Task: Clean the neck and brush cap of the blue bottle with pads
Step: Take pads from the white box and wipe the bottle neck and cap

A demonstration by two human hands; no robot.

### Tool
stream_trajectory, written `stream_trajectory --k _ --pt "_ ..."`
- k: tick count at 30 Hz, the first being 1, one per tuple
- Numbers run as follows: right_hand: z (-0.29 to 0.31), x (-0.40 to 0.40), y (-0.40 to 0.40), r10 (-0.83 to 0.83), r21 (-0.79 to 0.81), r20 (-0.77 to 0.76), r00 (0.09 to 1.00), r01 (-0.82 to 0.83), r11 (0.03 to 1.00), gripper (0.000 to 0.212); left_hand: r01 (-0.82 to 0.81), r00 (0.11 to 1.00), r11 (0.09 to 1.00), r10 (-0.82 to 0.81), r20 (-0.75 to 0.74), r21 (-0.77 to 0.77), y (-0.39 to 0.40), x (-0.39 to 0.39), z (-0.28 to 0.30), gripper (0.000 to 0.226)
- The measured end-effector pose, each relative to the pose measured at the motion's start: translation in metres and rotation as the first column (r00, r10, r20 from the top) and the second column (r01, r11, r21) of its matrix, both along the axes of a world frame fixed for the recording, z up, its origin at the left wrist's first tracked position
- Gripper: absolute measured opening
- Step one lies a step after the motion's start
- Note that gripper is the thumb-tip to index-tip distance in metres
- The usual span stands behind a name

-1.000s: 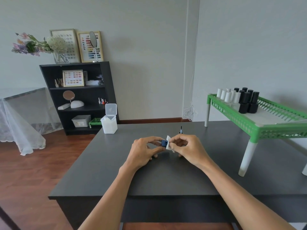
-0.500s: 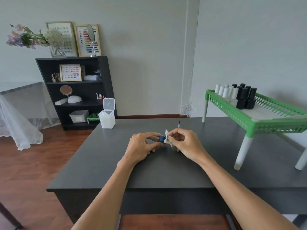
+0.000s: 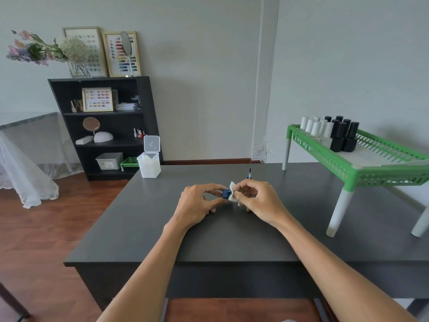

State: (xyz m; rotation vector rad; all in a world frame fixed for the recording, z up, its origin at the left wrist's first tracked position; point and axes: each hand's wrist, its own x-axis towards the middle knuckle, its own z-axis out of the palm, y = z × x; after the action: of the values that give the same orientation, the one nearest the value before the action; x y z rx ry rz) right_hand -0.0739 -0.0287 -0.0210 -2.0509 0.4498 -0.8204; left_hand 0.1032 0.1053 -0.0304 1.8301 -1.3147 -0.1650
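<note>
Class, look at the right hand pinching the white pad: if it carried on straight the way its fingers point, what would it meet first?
The right hand points left with the white pad, so it would first meet the blue bottle in the left hand's grip. The pad already seems to touch its neck, though depth is unclear.

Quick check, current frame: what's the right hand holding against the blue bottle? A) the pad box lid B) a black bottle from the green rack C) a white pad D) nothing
C: the right hand pinches a white pad against the open neck of the blue bottle, which the left hand grips.
</note>
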Motion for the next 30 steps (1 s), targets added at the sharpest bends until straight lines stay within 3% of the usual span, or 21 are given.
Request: stream_trajectory --k 15,25,30 --pt "-0.0038 0.0009 -0.0033 -0.01 -0.06 -0.038 0.999 0.008 0.998 0.011 0.01 0.998 1.0 -0.01 -0.054 -0.006 -0.0009 0.0015 -0.0018 0.027" --pt "-0.0057 0.0015 -0.006 -0.029 -0.008 0.03 0.999 0.03 1.0 0.008 0.012 1.0 1.0 -0.012 0.002 0.027 0.0017 0.0037 -0.0002 0.03" --pt "-0.0055 0.0009 -0.0065 -0.03 0.014 0.044 0.999 0.03 0.999 0.009 0.045 0.999 0.998 -0.044 -0.009 0.043 0.0031 0.0031 0.0016 0.019"
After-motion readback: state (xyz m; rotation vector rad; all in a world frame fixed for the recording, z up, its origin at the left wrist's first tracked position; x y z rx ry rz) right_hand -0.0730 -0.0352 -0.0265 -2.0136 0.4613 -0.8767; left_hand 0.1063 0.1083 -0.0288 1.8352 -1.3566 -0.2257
